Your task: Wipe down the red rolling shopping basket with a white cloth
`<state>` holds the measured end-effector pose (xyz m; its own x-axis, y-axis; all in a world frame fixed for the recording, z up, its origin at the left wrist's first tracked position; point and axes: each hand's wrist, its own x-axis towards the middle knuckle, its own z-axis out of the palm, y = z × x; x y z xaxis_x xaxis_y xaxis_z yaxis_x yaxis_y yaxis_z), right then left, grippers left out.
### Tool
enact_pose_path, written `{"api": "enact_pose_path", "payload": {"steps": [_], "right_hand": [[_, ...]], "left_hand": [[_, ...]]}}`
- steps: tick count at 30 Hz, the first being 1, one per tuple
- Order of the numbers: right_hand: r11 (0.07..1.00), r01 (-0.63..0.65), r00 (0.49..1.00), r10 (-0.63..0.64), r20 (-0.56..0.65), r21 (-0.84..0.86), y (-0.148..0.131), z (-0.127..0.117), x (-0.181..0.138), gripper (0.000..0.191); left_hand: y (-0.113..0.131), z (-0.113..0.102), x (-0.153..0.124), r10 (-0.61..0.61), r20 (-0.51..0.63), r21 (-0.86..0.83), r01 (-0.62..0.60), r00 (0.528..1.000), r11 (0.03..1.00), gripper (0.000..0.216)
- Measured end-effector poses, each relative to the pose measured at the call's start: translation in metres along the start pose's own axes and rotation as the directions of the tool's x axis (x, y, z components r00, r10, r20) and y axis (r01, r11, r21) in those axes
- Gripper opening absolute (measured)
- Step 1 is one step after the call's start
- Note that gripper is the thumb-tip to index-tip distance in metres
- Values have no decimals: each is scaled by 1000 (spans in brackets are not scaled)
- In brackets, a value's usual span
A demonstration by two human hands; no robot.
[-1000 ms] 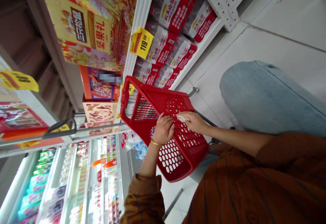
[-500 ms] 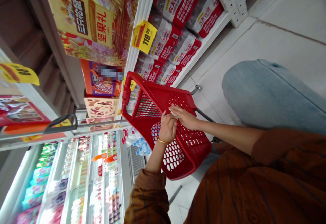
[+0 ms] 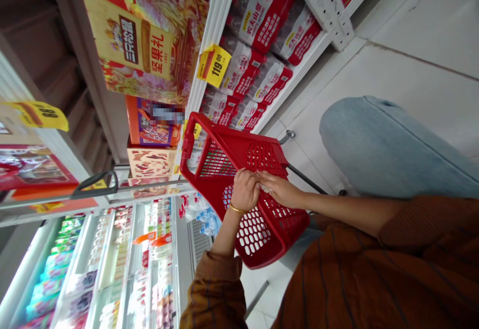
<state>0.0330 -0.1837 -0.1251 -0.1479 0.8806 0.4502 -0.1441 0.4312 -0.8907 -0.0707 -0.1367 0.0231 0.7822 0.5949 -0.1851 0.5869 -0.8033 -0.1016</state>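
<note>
We see the left hand [image 3: 246, 189] loosely curled, though we cannot tell whether it grips anything. Beside it, the right hand [image 3: 282, 190] holds a pale wad [image 3: 265, 188] under nearly straight fingers, above the red basket [image 3: 209, 185]; bottles [image 3: 270, 82] stand shelved to the right.

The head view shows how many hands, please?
2: the left hand, in front of the cart, and the right hand, close beside it toward the picture's right; no others show.
</note>
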Motion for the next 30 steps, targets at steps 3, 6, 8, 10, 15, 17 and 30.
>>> {"api": "enact_pose_path", "payload": {"steps": [3, 6, 8, 10, 15, 17, 30], "right_hand": [[1000, -26, 999, 26, 28, -7, -3, -5, -4, 67], [999, -29, 998, 30, 53, -14, -5, -10, -5, 67], [999, -22, 998, 23, 65, -23, -5, -13, -5, 65], [1000, -18, 998, 19, 62, -25, -6, -16, -4, 62], [990, -118, 992, 120, -28, 74, -5, -23, 0, 46], [971, -200, 968, 216, -126, 128, -1, -25, 6, 42], [968, -184, 943, 223, -246, 173, 58, -3, 114, 68]], "left_hand": [[-7, -10, 9, 57, 87, 21, -59, 995, 998, 17], [-20, -20, 24, 73, 130, 45, -79, 989, 996, 19], [-30, -24, 35, 78, 143, 86, -90, 987, 992, 21], [-39, -25, 44, 95, 176, 126, -118, 980, 985, 23], [-49, -20, 52, 130, 261, 123, -166, 957, 978, 27], [-50, -17, 51, 123, 243, 118, -155, 962, 981, 27], [-41, -12, 42, 95, 98, 12, -96, 991, 995, 25]]}}
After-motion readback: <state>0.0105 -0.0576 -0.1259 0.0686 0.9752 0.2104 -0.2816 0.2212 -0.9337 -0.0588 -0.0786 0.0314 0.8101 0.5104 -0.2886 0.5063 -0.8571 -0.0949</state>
